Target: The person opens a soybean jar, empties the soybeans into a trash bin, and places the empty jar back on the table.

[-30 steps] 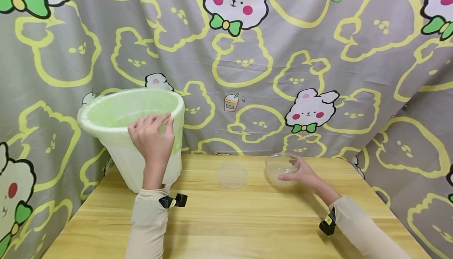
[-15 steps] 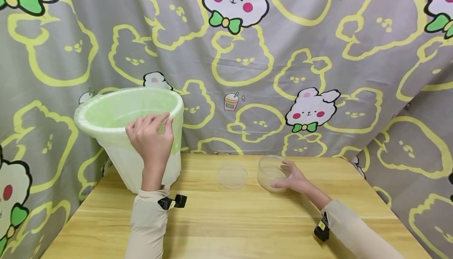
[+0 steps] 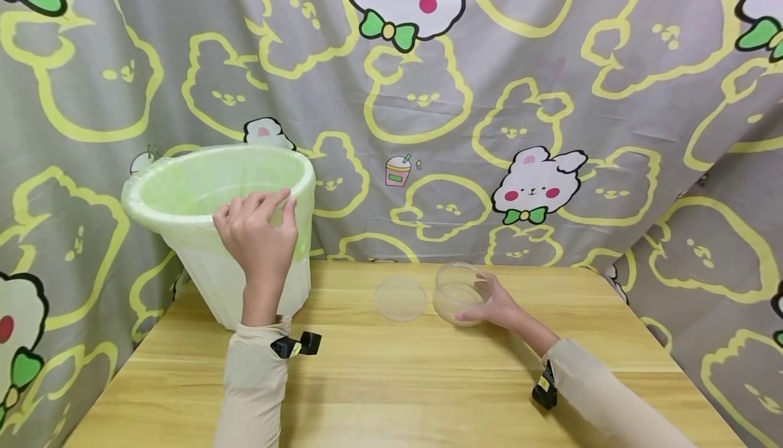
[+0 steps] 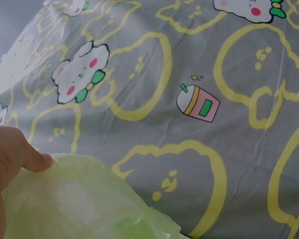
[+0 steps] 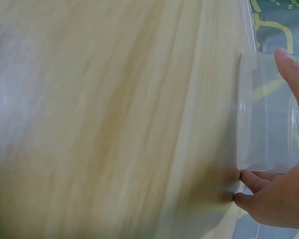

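A pale trash bin, lined with a thin translucent green bag, stands on the left of the table in the head view. My left hand grips its near right rim, fingers over the edge. The left wrist view shows the thumb against the bag-covered rim. Farther right, my right hand holds a clear round plastic container by its right side, thumb in front. In the right wrist view the container has its base at the tabletop. A flat clear round lid lies just left of it.
The wooden table backs onto a grey cartoon-print curtain, which also closes in both sides. The bin rises well above the tabletop on the left. Small black cameras are strapped to both wrists.
My right hand has moved the clear container leftward, closer to the lid. My left hand has stayed on the bin's rim. The head view has tilted down a little.
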A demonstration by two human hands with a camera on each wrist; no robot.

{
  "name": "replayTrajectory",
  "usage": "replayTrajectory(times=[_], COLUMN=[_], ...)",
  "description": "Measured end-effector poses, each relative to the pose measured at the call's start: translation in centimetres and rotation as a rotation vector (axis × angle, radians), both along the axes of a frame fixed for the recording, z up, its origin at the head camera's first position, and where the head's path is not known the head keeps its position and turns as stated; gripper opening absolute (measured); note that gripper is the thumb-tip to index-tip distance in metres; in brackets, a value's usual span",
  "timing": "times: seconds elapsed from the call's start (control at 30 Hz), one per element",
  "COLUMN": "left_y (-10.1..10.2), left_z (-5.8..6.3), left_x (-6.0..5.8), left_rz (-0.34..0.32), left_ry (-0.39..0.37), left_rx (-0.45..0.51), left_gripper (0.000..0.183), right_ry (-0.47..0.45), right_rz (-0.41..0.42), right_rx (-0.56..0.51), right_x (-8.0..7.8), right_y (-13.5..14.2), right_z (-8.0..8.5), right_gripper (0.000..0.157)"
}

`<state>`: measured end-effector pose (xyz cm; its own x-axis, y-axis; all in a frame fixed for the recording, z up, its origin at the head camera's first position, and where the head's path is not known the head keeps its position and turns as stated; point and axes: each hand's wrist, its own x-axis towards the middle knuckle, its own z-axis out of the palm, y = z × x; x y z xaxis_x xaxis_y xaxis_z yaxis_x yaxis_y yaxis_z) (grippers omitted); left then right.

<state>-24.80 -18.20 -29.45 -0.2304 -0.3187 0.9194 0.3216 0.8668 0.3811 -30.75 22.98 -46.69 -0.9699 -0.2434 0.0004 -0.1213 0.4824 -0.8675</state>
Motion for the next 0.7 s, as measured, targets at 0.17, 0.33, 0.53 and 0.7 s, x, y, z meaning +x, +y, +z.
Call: replayTrajectory(times=[0.17, 0.33, 0.53, 0.7], left_y=[0.0, 0.1, 0.2, 0.0], left_z=[-0.2, -0.3, -0.2, -0.2], left_x=[0.4, 0.7, 0.9, 1.0], left_rz=[0.003, 0.004, 0.006, 0.005], left_ry=[-0.005, -0.005, -0.002, -0.009], left_rx=[0.006, 0.007, -0.003, -0.013], left_gripper=[0.011, 0.012, 0.012, 0.013], right_ry=[-0.005, -0.011, -0.012, 0.001], right_rz=[0.008, 0.021, 0.027, 0.021], right_rx=[0.002, -0.003, 0.011, 0.03], right_x=[0.1, 0.3, 0.7, 1.1], right_y=[-0.5, -0.8, -0.7, -0.6], right_z=[-0.1, 0.1, 0.4, 0.6], right_gripper=[0.127, 0.126, 0.122, 0.121])
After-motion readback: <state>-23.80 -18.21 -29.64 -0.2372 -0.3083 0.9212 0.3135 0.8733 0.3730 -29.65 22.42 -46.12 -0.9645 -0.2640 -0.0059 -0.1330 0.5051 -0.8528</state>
